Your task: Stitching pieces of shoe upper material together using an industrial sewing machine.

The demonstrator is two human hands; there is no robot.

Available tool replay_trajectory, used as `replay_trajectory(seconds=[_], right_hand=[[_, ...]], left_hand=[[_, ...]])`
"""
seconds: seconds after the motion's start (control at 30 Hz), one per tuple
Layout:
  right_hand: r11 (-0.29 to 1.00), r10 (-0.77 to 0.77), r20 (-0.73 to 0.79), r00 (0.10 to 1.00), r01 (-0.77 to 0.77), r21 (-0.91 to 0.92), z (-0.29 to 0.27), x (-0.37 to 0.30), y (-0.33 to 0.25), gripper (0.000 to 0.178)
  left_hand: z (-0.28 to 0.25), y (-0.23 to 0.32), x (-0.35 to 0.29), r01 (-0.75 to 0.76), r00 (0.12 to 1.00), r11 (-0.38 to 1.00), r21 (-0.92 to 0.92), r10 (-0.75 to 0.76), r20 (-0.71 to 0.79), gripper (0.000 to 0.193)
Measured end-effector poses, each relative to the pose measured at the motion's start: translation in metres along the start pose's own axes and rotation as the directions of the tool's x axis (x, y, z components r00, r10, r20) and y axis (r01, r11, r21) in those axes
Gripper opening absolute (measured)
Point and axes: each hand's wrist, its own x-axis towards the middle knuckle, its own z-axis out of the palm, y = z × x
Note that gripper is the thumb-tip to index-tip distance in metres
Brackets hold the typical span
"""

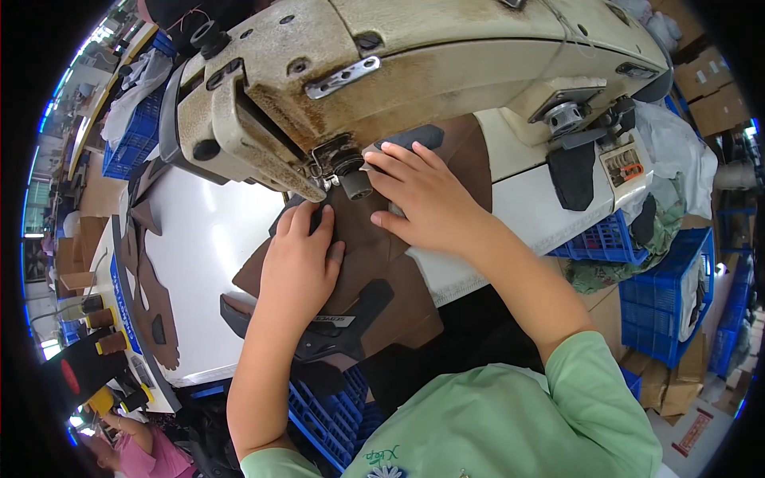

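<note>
A beige sewing machine (446,88) with worn paint arches over the work. Beneath its presser foot (325,182) lies a brown piece of sheet material (378,247), leather or fabric, with black patches on it. One dark patch (368,307) near my body carries a small light label. My left hand (296,259) presses on the brown piece just left of the foot, its fingers stretched forward and thumb apart. To the right of the foot, my right hand (418,195) lies on the same piece with fingers spread. The needle itself is too small to make out.
Brown cut pieces (151,295) lie along the left of the white tabletop (199,239). A loose black patch (570,177) rests at the right. Blue crates (669,295) stand beyond the table. Thread spools (100,319) and a person in pink (151,454) are at lower left.
</note>
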Motion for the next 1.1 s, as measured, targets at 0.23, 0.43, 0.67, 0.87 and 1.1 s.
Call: replay_trajectory(seconds=[0.23,0.43,0.67,0.87,1.1], right_hand=[[0.999,0.0,-0.008,1.0,0.0,-0.036,0.005,0.001,0.0,0.05],[1.0,0.012,0.029,1.0,-0.013,0.015,0.005,0.0,0.004,0.053],[1.0,-0.002,-0.025,1.0,0.002,0.015,0.009,0.0,0.006,0.051],[1.0,-0.007,-0.04,0.999,0.007,0.006,0.009,0.0,0.006,0.051],[0.996,-0.034,-0.09,0.995,0.026,-0.09,0.01,0.003,0.006,0.044]], left_hand=[[-0.021,-0.006,0.007,-0.024,0.99,1.0,0.005,0.023,0.138,0.045],[-0.016,-0.007,0.004,-0.133,0.985,0.981,0.139,0.115,0.13,0.044],[-0.014,-0.005,0.005,-0.172,0.978,0.966,0.194,0.143,0.152,0.041],[-0.002,-0.013,-0.008,-0.21,0.978,0.958,0.196,0.205,0.047,0.036],[0.008,0.008,-0.003,-0.086,0.996,0.978,0.189,0.084,0.018,0.034]])
